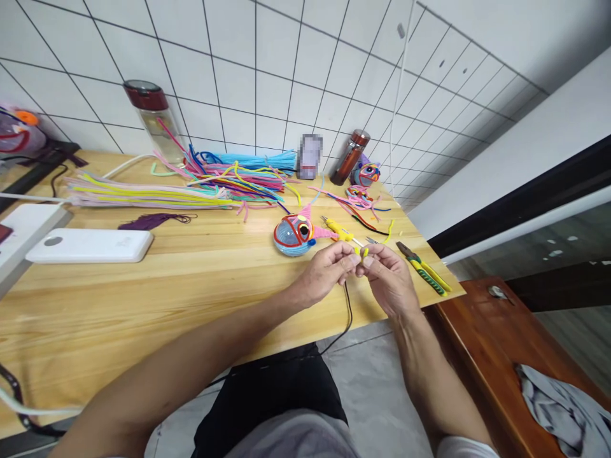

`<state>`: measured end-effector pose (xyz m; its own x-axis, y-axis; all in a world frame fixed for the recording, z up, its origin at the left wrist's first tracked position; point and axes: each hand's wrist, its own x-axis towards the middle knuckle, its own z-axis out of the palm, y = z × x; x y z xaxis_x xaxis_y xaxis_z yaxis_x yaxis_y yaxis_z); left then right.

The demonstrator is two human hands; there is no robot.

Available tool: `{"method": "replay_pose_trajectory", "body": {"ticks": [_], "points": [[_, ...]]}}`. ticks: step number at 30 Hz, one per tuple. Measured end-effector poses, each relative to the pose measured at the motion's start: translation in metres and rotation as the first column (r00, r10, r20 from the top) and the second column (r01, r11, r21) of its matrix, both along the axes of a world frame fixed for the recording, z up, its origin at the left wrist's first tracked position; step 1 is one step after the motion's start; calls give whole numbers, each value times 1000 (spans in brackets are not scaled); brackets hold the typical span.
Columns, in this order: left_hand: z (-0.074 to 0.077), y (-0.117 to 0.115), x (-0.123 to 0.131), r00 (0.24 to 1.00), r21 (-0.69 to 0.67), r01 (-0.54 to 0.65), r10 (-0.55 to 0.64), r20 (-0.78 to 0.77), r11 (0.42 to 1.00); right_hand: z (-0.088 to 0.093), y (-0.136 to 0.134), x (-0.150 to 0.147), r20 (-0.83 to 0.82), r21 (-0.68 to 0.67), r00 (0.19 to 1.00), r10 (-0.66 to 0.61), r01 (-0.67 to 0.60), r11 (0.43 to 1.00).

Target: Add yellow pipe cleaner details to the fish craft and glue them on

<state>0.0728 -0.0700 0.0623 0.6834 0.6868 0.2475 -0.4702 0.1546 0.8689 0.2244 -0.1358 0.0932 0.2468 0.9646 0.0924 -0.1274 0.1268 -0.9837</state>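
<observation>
Wooden counter (143,299) against white wall tiles: above its near edge the left hand (329,272) and right hand (389,281) meet, both pinching a short yellow pipe cleaner (363,252). Just behind lie yellow scissors (340,229) and a blue woven fish (292,235); pliers (424,270) rest at the right.

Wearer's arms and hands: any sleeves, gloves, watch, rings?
Left hand and right hand are bare: no gloves, rings or watch visible. Both forearms are uncovered. A pale cloth edge at the right upper arm may be a short sleeve.
</observation>
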Motion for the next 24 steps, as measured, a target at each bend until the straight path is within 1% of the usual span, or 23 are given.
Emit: {"method": "replay_pose_trajectory", "body": {"ticks": [3,6,11,17,21,24], "points": [[1,1,0,1000,-14,8,-8,2,1000,6,-1,0,-2,-28,1000,14,-14,1000],[1,2,-1,1000,-16,-3,3,-8,1000,7,-2,1,-43,-56,998,36,-38,998],[3,2,-2,999,-12,-9,8,-33,1000,2,-4,3,-85,-99,995,57,-65,993],[7,1,-4,999,13,0,1,-46,1000,-3,-6,4,-116,-108,992,43,-55,993],[5,1,-3,999,10,20,-19,-48,1000,-4,-6,6,-118,-117,993,27,-41,992],[1,1,-2,999,21,14,-13,-49,1000,-6,-5,7,-92,-119,995,38,-49,992]]}}
